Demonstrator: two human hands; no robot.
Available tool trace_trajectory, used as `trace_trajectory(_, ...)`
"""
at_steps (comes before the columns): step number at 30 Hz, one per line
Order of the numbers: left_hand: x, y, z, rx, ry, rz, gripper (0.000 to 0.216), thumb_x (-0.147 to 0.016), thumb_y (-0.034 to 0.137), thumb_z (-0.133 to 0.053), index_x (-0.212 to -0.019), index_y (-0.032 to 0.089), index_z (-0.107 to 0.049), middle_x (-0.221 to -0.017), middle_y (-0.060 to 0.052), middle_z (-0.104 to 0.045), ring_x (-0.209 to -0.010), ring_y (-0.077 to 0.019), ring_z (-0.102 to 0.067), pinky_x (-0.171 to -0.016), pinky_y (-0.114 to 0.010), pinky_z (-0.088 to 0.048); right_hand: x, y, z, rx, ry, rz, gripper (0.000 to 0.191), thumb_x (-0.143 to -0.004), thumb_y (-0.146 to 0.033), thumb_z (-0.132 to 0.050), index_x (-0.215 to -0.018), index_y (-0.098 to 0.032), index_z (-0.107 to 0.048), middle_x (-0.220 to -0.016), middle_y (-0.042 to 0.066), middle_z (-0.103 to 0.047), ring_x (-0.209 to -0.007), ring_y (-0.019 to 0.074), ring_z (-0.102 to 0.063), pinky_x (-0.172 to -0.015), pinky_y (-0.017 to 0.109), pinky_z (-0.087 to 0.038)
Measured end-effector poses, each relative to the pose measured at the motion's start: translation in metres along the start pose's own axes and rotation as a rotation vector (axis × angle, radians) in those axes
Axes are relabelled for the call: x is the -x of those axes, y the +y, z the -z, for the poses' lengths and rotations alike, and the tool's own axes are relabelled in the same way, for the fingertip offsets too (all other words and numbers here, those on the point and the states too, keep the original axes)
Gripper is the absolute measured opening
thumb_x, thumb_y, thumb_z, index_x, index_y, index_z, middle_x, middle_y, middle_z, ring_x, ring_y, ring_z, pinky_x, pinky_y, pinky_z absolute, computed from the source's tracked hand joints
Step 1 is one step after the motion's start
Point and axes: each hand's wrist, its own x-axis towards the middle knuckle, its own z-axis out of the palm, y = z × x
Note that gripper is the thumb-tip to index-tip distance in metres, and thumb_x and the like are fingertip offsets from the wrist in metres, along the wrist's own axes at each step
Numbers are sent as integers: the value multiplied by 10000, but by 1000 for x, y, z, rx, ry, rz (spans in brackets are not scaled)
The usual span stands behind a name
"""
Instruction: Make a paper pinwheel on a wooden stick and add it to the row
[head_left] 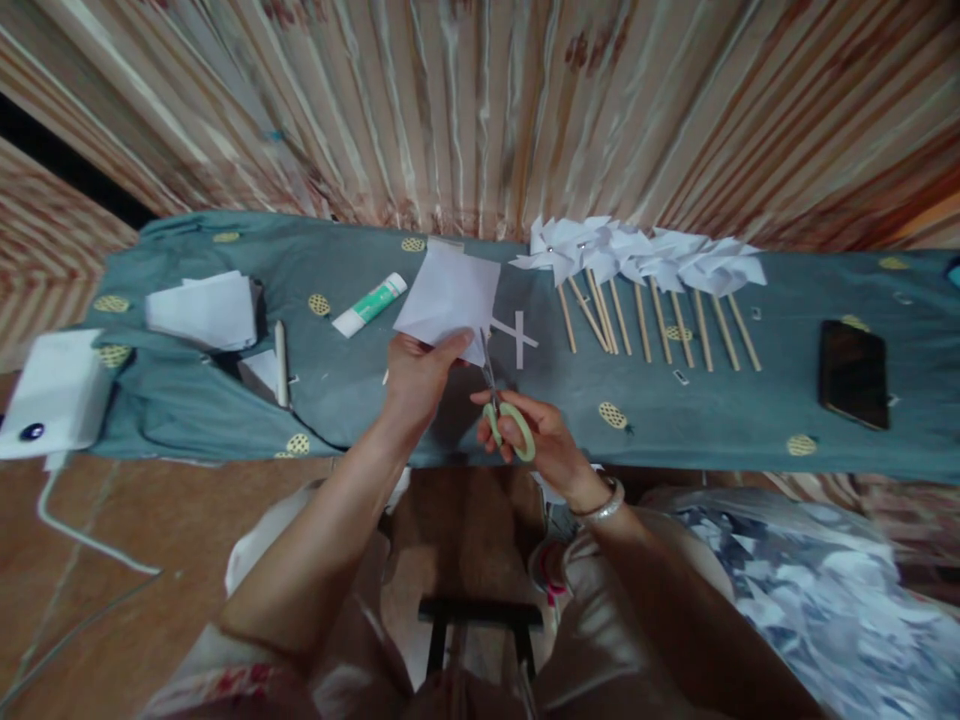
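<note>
Left hand (417, 372) pinches the paper (454, 290) just beyond it; right hand (553, 436) grips scissors (528, 436) at the paper's corner

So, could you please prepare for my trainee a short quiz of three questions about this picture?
1. Which hand holds the scissors?
2. True or false: in this view, the phone lies to the right of the pinwheels.
3. Fill in the missing words: the left hand holds a white ____.

Key:
1. The right hand.
2. True.
3. Paper sheet.
</note>
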Motion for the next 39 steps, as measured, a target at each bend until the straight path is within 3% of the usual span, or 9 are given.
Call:
trace_trajectory(16, 3, -4, -2, 9, -2, -7, 267, -588, 267, -817, -814, 194, -694, -750, -3, -712, -623, -143, -616, -513, -228, -492, 0, -3, -2, 6, 42, -16, 563, -683, -614, -771, -1040, -183, -710, -717, 4, -681, -582, 89, -579, -497, 211, -435)
trace_trajectory(30, 2, -4, -3, 20, -6, 1, 242, -584, 233, -813, -781, 191, -678, -742, 14, -702, -621, -132, -618, -513, -225, -475, 0, -2, 0, 16, 41, -12, 568, -707, -606, -759, -1077, -178, -705, -705, 6, -666, -594, 98, -575, -522, 224, -448)
trace_trajectory(39, 3, -2, -4, 14, -8, 13, 210, -588, 248, -794, -749, 196, -670, -749, 7, -706, -620, -136, -612, -520, -229, -475, -1, -3, -2, -15, 91, -42, 534, -652, -562, -808, -1003, -170, -718, -651, -20, -663, -523, 75, -566, -432, 188, -377)
